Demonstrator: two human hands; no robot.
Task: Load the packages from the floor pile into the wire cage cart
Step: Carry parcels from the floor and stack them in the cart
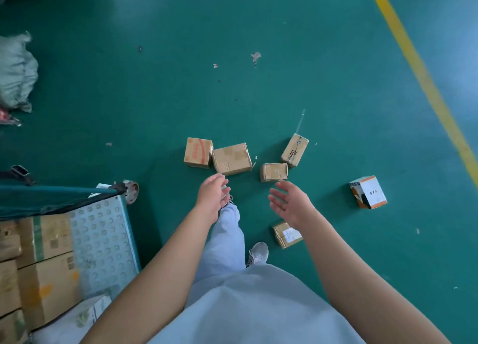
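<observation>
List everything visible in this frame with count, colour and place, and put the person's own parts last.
brown cardboard boxes: five, brown, loose on the floor ahead of the hands, one partly under the right forearm
white and orange box: one, on the floor to the right, apart from the others
cart: one, perforated pale panel, lower left, holding stacked brown cartons
grey sack: one, left edge
yellow line: one, painted across the green floor, upper right
left hand: open, holding nothing, above the floor
right hand: open, palm showing, holding nothing
</observation>
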